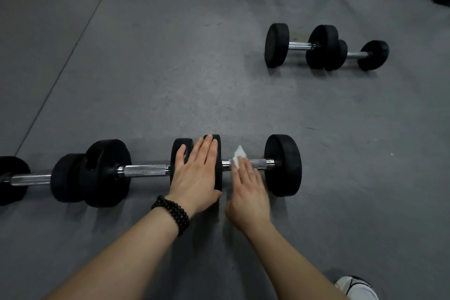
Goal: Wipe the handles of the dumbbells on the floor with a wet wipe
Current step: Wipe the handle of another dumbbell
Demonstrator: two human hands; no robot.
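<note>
Your left hand (194, 173) lies flat, fingers straight, across the adjoining black end weights at the scene's 6 o'clock, steadying the dumbbell (282, 165) on the grey floor (170, 80). Your right hand (246, 192), at 3 o'clock of the left, presses the white wet wipe (238, 159) onto the chrome handle (258, 163) with straight fingers. Two more dumbbells (323, 47) lie well apart at 1 o'clock; others (97, 173) line up toward 9 o'clock.

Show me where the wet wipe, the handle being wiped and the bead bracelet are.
wet wipe (238, 154): head view, on its white raised corner.
handle being wiped (260, 163): head view, on the bare metal right of the fingers.
bead bracelet (174, 213): head view, on the dark beads at the left wrist.
</note>
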